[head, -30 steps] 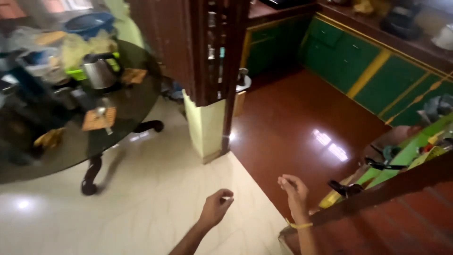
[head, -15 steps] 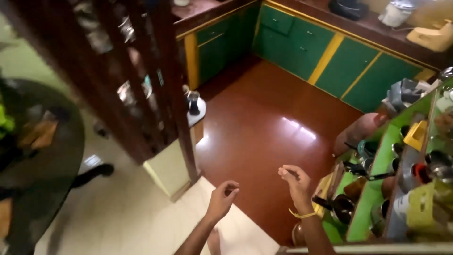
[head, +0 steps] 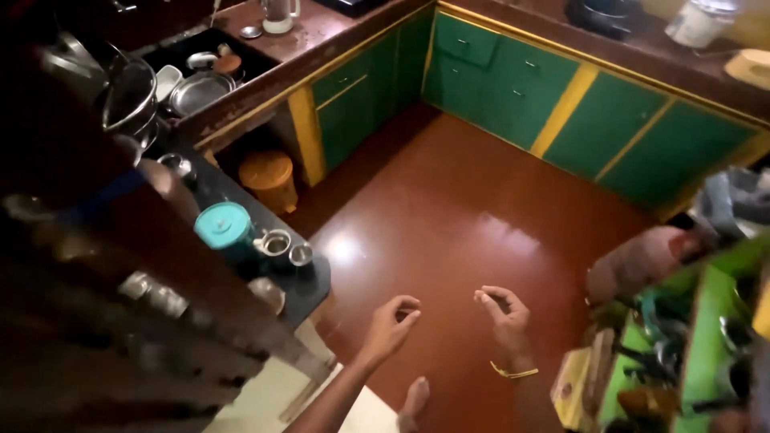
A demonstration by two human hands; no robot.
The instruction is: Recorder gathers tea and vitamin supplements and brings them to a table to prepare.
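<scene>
Above the red-brown floor (head: 481, 208) your left hand (head: 391, 327) and right hand (head: 507, 319) hang empty, each grip loosely curled, nearest the small, probably light, slippery steel cups (head: 286, 247), best taken around their sides.

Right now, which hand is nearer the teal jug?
Left. The left hand is just right of the shelf holding the teal jug; the right hand is farther right.
</scene>
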